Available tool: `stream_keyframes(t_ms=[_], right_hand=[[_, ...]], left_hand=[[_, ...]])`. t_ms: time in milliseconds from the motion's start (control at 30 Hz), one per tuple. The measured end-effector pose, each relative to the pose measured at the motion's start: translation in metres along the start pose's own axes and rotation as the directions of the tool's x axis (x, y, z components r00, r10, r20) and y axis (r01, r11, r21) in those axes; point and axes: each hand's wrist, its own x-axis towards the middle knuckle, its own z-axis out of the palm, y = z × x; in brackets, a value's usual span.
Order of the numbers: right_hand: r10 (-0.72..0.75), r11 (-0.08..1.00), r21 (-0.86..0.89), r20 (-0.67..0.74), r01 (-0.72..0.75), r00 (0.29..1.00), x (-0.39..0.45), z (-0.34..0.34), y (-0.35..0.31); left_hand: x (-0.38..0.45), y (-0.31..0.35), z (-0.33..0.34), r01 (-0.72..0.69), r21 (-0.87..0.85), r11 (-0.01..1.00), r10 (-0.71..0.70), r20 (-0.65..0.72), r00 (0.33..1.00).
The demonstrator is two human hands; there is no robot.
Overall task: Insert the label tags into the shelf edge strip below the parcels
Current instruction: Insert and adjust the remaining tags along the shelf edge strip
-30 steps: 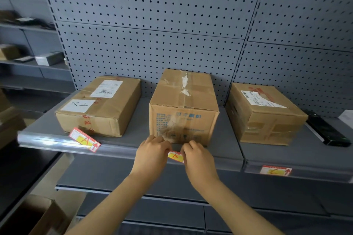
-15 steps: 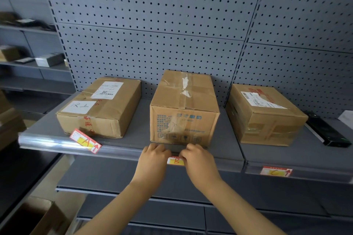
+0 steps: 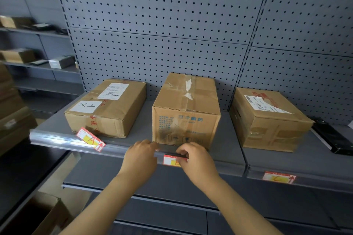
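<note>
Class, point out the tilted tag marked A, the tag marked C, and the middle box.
tag marked A [image 3: 91, 139], head view, yellow centre.
tag marked C [image 3: 278, 177], head view, yellow centre.
middle box [image 3: 186, 128], head view, front face.

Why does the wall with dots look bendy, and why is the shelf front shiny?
Head view: the wide lens curves the grey pegboard wall towards the picture's edges; light glares white on the clear plastic shelf edge strip at left; the far cardboard boxes look soft.
</note>
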Motion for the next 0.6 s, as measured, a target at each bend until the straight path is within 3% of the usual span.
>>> stream_keyframes(t_ms=[367,600], right_hand=[[-0.023,0.999,0.04,0.009,0.022,1.0,0.031,0.048,-0.062],[0.034,0.999,0.014,-0.024,-0.033,0.999,0.059,0.115,-0.15]], left_hand=[[0.011,-0.112,-0.042,0.12,0.067,0.991,-0.114,-0.082,0.99],[0.016,-0.21,-0.069,-0.03,0.098,0.995,0.036,-0.062,0.997]])
